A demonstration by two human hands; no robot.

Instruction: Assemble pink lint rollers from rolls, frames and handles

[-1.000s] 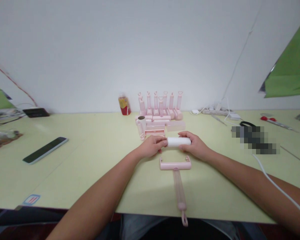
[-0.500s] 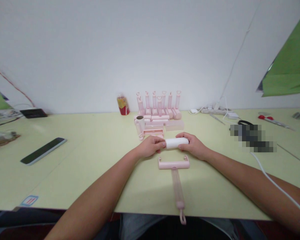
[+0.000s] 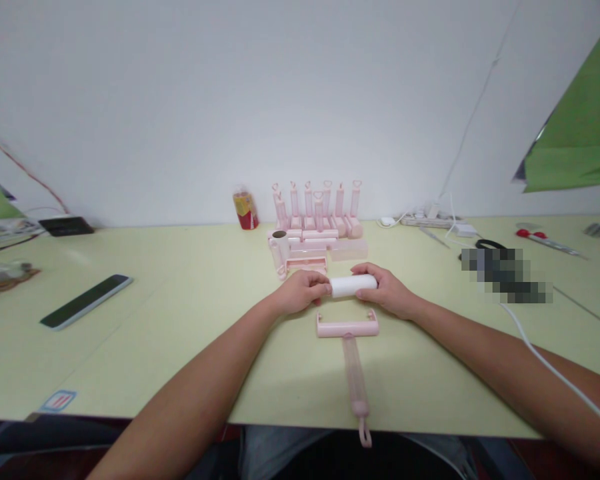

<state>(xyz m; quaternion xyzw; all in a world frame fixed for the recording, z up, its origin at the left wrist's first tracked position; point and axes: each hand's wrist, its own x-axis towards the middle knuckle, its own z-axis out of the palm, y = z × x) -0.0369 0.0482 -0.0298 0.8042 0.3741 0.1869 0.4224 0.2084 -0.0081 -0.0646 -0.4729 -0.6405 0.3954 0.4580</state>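
- A smartphone (image 3: 86,301) lies flat at the left of the pale green table (image 3: 190,333).
- The left hand (image 3: 300,292) curls its fingers around the left end of a white lint roll (image 3: 353,285).
- The right hand (image 3: 387,291) grips the roll's right end; the roll lies level just above the table.
- A pink roller handle (image 3: 351,340) lies just in front of it.
- Further pink handles (image 3: 317,213) stand by the wall.
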